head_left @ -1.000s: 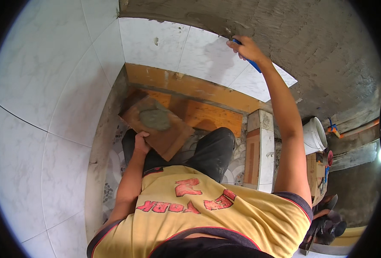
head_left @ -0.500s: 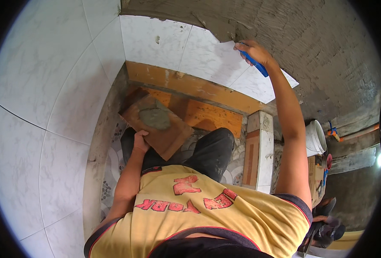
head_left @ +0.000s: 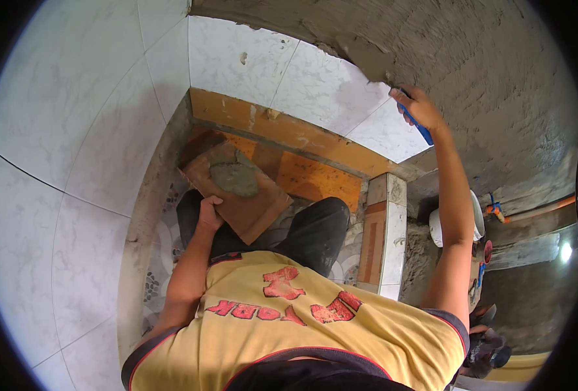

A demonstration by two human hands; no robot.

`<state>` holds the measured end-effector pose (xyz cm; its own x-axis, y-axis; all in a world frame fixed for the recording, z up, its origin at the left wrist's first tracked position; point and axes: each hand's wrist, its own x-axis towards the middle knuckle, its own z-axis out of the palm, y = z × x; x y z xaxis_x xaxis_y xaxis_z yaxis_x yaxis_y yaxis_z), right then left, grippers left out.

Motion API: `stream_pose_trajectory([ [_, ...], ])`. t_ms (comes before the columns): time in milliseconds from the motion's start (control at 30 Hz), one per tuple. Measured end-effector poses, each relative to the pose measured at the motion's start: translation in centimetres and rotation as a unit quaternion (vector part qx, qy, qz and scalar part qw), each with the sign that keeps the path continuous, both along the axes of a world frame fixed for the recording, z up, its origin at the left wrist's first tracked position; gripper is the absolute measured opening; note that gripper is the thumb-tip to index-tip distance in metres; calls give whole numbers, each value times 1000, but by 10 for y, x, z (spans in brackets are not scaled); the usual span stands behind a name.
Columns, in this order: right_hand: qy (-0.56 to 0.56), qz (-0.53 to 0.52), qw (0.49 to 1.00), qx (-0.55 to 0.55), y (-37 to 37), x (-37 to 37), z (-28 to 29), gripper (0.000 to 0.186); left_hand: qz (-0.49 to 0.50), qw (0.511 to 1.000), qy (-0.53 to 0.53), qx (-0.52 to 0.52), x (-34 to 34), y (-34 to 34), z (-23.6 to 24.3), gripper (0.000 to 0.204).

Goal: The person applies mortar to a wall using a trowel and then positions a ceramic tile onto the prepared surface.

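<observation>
My left hand (head_left: 211, 212) grips the near-left edge of a flat brown board (head_left: 263, 212), thumb on top. A heap of wet grey mortar (head_left: 234, 179) lies on the board, which is above my knees. Up at the wall, my right hand (head_left: 420, 111) is closed around the blue handle of a trowel (head_left: 421, 128). Its blade is hard to make out. The hand is at the upper edge of a row of white marbled tiles (head_left: 321, 81), where rough grey mortar (head_left: 374, 62) covers the wall above.
White tiles (head_left: 100, 111) cover the wall on my left. A low tiled ledge (head_left: 393, 241) stands right of my knees. Beyond my right arm are a white bucket (head_left: 476, 215) and an orange pipe (head_left: 540, 208) with a blue valve. Another person (head_left: 488, 345) sits at the lower right.
My right hand with the trowel has moved right and slightly down along the tiles' upper edge. The left hand and the board have hardly moved.
</observation>
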<state>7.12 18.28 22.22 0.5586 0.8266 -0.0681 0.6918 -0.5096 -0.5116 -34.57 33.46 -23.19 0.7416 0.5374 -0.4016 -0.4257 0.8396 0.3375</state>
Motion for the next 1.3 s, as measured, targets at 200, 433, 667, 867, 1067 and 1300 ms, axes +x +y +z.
stream_pose_trajectory([
  [200,-325,154,933,14,69,-50,15,40,-25,999,22,7,5,1,-1,59],
  [433,-386,179,904,-43,183,-130,6,44,-20,1000,6,5,-1,1,-8,46],
  [667,-295,48,946,124,199,-151,-133,43,-2,1000,3,-1,-3,6,9,57],
  [867,-233,-9,956,176,196,-166,-178,48,20,999,-41,5,-9,0,10,62],
  [1067,-290,-75,926,230,127,-103,-182,48,18,998,-40,38,-5,1,23,61],
  [1300,339,112,928,107,33,-85,-86,35,-27,996,-28,76,31,24,112,58],
])
